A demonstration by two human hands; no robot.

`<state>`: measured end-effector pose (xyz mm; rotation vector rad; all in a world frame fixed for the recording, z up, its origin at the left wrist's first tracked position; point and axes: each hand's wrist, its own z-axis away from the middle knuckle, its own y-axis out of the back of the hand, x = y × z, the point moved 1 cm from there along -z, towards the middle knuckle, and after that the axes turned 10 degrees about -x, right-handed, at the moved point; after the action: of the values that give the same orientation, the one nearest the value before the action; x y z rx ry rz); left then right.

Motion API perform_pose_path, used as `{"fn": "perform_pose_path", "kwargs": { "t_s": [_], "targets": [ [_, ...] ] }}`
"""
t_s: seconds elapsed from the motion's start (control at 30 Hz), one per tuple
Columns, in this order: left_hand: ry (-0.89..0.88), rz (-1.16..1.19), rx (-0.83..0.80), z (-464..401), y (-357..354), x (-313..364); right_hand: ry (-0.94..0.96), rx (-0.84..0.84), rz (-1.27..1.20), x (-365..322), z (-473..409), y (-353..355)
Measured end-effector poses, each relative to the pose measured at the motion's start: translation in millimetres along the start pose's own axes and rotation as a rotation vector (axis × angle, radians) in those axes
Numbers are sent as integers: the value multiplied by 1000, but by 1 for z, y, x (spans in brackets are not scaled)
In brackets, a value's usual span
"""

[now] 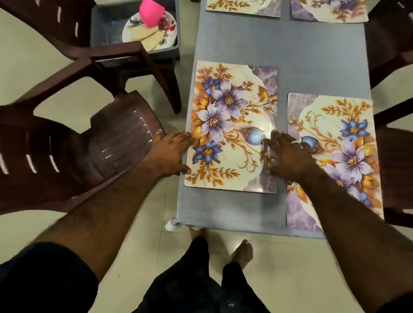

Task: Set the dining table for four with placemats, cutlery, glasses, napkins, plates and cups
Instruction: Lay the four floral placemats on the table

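Presently, beyond the left hand, a grey bin on a chair holds a plate, napkins and a pink cup, evidently stock awaiting distribution. The left hand lies flat-fingered on the near-left placemat's outer edge; the right hand, fingers spread and grasping nothing, presses its inner edge, seemingly to square it on the bench. Under the right hand's far side lies a second placemat; two more lie beyond both hands.

Four placemats on the table — two near, two far — bin on a chair left.
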<state>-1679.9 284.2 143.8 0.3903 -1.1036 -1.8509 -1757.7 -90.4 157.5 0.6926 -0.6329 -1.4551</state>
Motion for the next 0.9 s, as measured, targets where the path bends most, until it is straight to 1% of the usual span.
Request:
{"fn": "perform_pose_path", "kwargs": {
  "t_s": [0.1,0.2,0.5,0.9],
  "targets": [
    [-13,-1,-18,7,-6,1,-16,25,-37,-1,9,-10],
    [8,23,-52,15,-7,7,-8,8,-33,-2,14,-15],
    [43,42,-53,26,-9,17,11,-19,-16,-3,17,-17],
    [52,26,-84,25,-9,14,0,-6,-26,-6,16,-15]
  ]
}}
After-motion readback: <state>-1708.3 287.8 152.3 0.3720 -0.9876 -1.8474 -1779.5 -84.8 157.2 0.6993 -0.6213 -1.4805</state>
